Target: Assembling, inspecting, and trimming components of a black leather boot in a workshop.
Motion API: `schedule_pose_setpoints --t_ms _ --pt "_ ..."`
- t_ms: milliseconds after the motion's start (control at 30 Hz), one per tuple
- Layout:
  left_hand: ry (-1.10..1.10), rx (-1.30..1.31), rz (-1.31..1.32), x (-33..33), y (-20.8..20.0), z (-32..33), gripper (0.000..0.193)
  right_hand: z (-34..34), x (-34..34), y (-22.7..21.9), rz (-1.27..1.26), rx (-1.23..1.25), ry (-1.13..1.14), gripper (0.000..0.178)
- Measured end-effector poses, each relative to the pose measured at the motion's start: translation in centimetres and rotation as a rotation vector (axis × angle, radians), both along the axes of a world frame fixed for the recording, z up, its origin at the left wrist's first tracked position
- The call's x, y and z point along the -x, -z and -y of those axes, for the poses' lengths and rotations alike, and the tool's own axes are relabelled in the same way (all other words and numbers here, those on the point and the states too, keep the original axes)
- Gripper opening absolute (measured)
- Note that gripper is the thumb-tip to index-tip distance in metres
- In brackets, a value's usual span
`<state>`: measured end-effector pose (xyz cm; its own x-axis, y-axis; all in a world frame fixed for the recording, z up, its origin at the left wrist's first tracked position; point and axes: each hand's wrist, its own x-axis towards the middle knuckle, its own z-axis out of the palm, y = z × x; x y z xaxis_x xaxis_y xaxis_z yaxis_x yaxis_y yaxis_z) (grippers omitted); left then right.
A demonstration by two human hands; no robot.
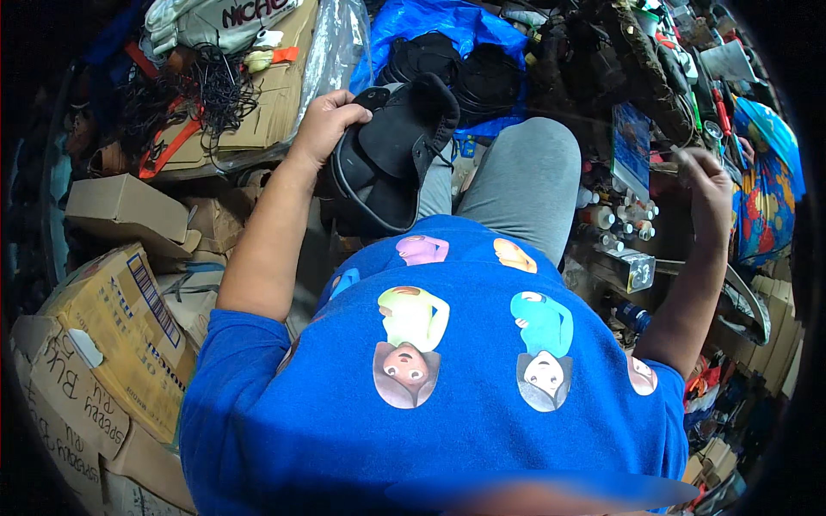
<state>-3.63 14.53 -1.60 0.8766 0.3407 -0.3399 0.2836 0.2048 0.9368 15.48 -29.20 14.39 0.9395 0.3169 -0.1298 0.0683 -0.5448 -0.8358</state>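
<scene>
My left hand grips the edge of a black shoe, thumb on top and fingers wrapped round its far side. The shoe rests against my left thigh, its opening edge and lacing holes showing on the right side. Out to the right, my right hand is raised well away from the shoe, thumb and fingers pinched together. Something small and pale shows at its fingertips, too fine to make out. Beyond my knees, several round black pieces lie on a blue plastic sheet.
Cardboard boxes are stacked at my left. Behind them, flat cardboard carries tangled black cords and a white bag. Small bottles crowd a low stand at the right, near a flowered cloth and various tools.
</scene>
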Motion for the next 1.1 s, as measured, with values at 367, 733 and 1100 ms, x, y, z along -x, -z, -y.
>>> schedule_pose_setpoints --t_ms 367,733,1100 --pt "-0.009 -0.03 0.005 -0.1 1.3 0.2 0.008 -11.8 -2.2 0.3 -0.636 -1.663 -0.146 0.025" --pt "0.002 -0.064 -0.006 0.0 1.3 -0.2 0.01 -18.2 3.1 5.3 -0.097 -0.261 -0.385 0.023" --pt "0.045 -0.047 -0.027 -0.9 0.7 0.1 0.012 -25.7 7.9 13.0 0.701 0.215 -0.707 0.011"
